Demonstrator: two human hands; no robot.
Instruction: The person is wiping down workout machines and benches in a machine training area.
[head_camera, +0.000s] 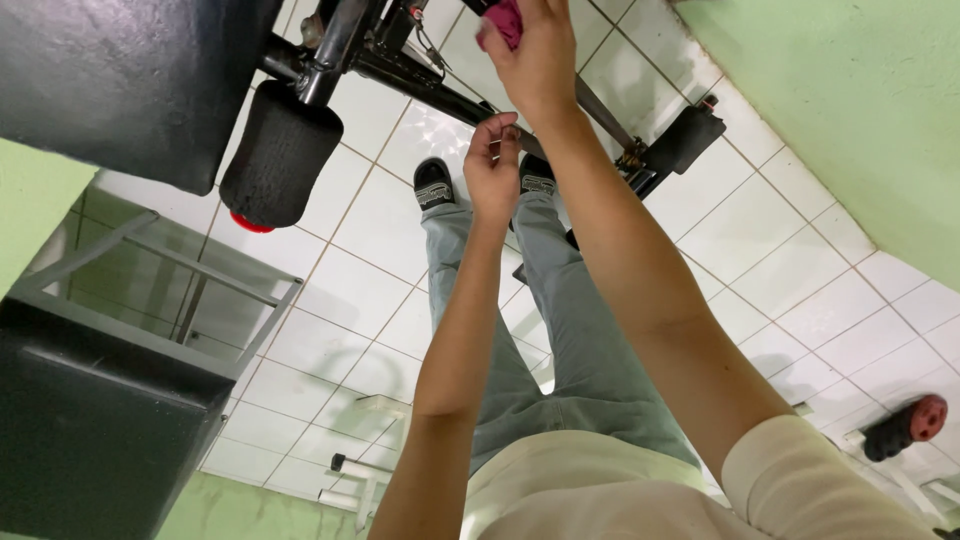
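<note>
cloth: pink rag (505, 20), bunched in your right hand's closed fingers, far end
frame: black metal bar (430, 90), slanting just under the rag

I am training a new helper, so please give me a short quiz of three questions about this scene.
1. True or false: the right hand holds a pink cloth.
2. What colour is the end cap of the black foam roller pad? A) red B) blue C) yellow
3. Fill in: the floor is covered with white ____.
Key: 1 true; 2 A; 3 tiles.
</note>
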